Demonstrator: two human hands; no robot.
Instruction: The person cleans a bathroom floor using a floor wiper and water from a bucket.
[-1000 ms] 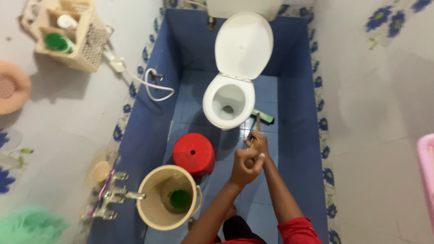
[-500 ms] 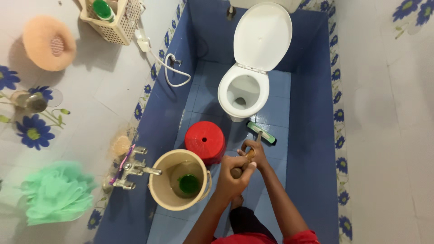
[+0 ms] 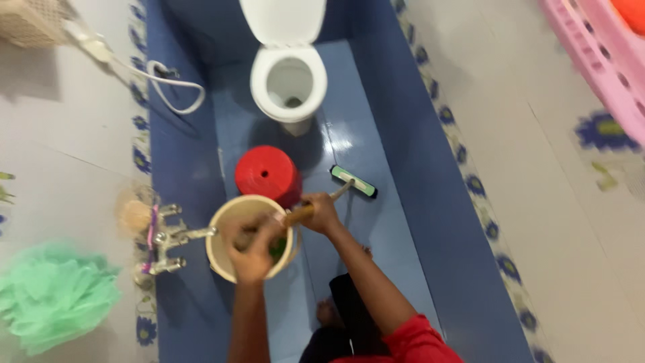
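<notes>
Floor wiper (image 3: 354,181), green-headed, sits on the blue floor right of the red stool (image 3: 267,175), its wooden handle clasped by the right hand (image 3: 321,214) and the blurred left hand (image 3: 250,243) over the cream bucket (image 3: 222,250), whose contents are mostly hidden.

Bright, even light; motion blur.

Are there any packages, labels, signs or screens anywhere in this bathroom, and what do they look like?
None show: no package, label, sign or screen is in view.
The nearest to a container is the cream bucket, round, on the blue floor under the wall taps.
Both hands, left hand and right hand, grip the floor brush, green-headed with a pale handle.
</notes>
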